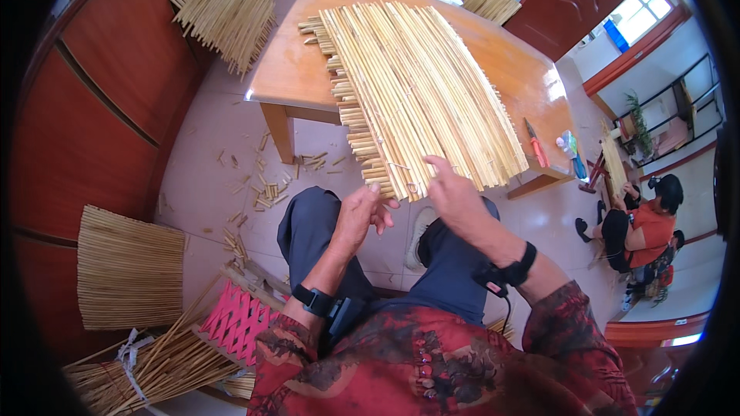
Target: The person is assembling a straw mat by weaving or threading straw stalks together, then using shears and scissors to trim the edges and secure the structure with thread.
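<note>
My left hand (361,216) hangs loosely curled under the reed mat's (420,92) near edge; my right hand (455,194) pinches its thread there. I'd keep stalks aligned, tension even.

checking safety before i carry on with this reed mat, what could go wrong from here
1. The reed mat overhangs the near edge of the wooden table, where the left hand and right hand work; a pull might slide it off.
2. Its cut stalk ends jut out unevenly and could scratch fingers.
3. Short reed offcuts litter the tiled floor by the legs, a possible slip hazard.
</note>
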### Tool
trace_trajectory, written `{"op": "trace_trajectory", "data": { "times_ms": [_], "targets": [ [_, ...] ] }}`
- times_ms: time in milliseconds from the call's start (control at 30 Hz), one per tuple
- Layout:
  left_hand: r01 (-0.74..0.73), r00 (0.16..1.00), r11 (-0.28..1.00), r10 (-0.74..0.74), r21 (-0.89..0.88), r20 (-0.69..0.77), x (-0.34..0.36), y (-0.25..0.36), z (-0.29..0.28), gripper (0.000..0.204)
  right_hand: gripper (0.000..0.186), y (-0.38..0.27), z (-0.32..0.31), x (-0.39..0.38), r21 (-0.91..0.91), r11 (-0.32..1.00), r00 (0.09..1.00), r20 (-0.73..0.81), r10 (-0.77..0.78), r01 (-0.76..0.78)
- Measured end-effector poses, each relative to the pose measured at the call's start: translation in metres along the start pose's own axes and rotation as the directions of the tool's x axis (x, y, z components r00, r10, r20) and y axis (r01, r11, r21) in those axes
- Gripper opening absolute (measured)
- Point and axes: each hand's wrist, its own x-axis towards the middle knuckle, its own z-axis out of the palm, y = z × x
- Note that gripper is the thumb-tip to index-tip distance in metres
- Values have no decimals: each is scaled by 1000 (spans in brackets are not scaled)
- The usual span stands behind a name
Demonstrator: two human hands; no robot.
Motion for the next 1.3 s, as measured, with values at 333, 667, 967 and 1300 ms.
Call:
{"op": "trace_trajectory", "data": {
  "times_ms": [333,667,967,1300],
  "targets": [
    [-193,972,923,134,333,192,-7,39,8,41,55,28,5,1,-486,829,898,-177,-403,277],
    [-410,758,476,652,778,1,-5,95,27,21,28,13,-78,21,-496,742,641,-399,-656,451],
    [-513,541,233,835,826,100,-4,125,47,44,21,-21,-159,-8,75,903,677,-688,-261,424],
    [-367,797,501,604,784,-14,0,70,33,36,21,18,-103,3,761,383,711,-638,294,524]
  ]
}}
